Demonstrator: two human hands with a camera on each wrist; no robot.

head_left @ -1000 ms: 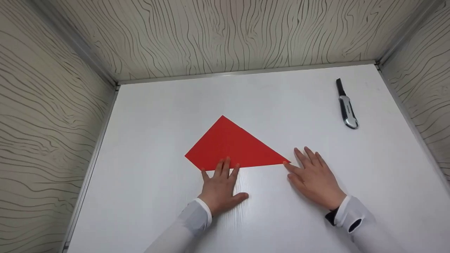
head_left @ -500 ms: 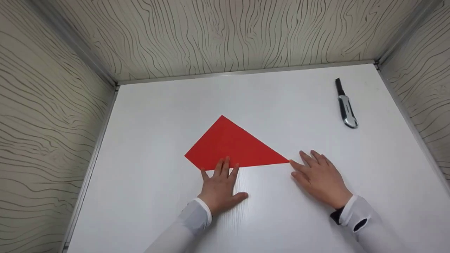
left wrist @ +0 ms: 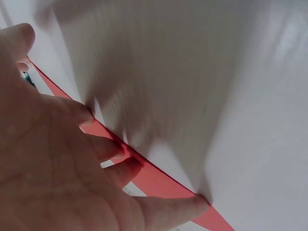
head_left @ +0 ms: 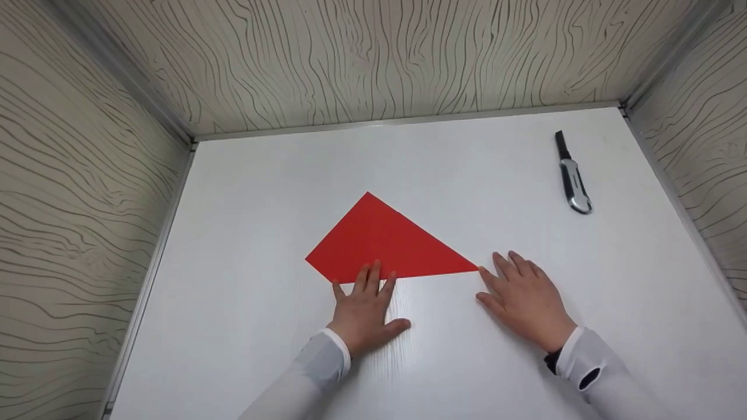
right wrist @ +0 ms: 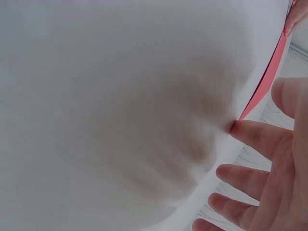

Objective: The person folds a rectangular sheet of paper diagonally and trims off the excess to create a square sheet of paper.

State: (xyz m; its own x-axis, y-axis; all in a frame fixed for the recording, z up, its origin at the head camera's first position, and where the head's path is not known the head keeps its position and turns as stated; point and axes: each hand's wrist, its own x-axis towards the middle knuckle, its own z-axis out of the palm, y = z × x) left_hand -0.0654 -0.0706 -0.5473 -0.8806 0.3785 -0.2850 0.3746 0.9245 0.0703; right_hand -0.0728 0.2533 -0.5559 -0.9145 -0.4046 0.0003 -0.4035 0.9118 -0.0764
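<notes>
A folded sheet of red paper (head_left: 385, 239) lies flat on the white table, its long straight edge toward the person and a sharp point at the right. My left hand (head_left: 365, 318) rests with spread fingers on the near edge of the paper, left of its middle. In the left wrist view the fingertips of the left hand (left wrist: 72, 168) press along the red edge. With its index fingertip, my right hand (head_left: 528, 300) touches the paper's right point; the other fingers are extended over the table. The right wrist view shows this fingertip (right wrist: 234, 127) at the red tip.
A utility knife (head_left: 575, 181) with a silver and black handle lies at the back right of the white table (head_left: 262, 175), its dark blade pointing away. Wood-patterned panels (head_left: 373, 58) enclose the back and both sides.
My right hand's index finger slid slightly right along the near edge to the paper's point, then stayed there. The left hand and the paper keep their place.
</notes>
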